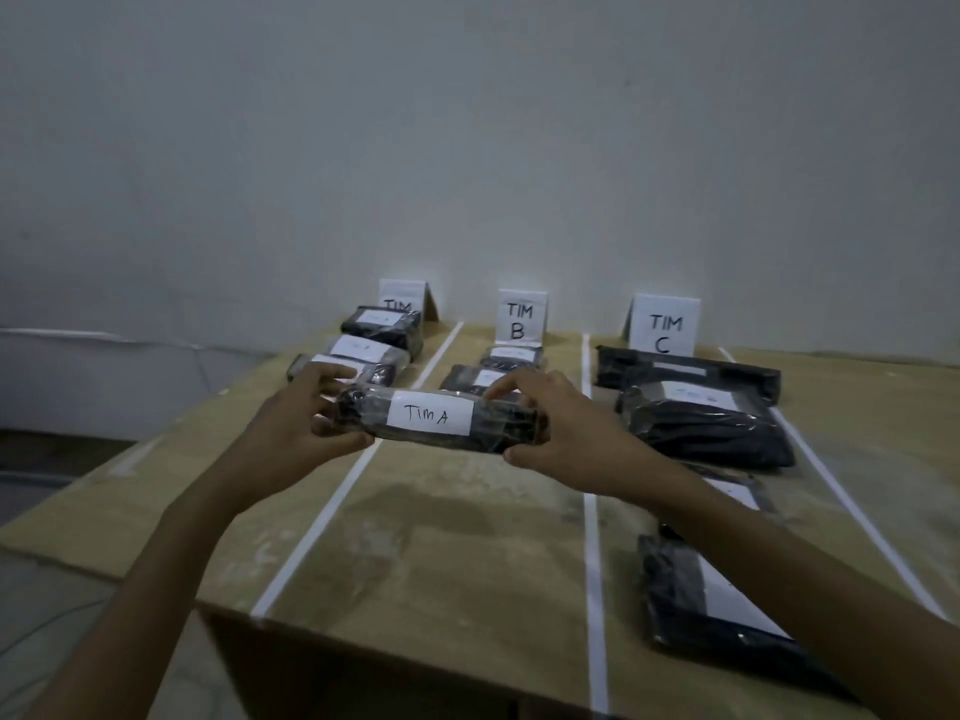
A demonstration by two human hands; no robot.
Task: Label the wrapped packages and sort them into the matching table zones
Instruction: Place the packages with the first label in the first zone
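Left grip [311, 415] and right grip [563, 431] are each closed round one end of a wrapped package [488, 424], thumbs under, fingers curled over the top. It is held level, clear of the bench [441, 537], long side across. The white label [430, 415] faces the camera and reads "TIM A", probably so the name can be checked against the signs.

The package hangs over the tape line [332, 506] between the left and middle zones, so it is not in a zone yet. Judgement: labelling of this one is done, sorting is the step in hand, and it belongs left.

- **Left zone:** three labelled packages [382, 324] run back to a half-hidden sign [402, 296], only "TIM" readable. Free space is at the near end.
- **Middle zone:** two packages [472, 379] lie before the TIM B sign [521, 317].
- **Right zone:** past the second tape line [592, 511], about four larger packages [706, 433] lie before the TIM C sign [665, 327], one partly under the right forearm.

The two-end hold likely suits a soft bundle that would sag.
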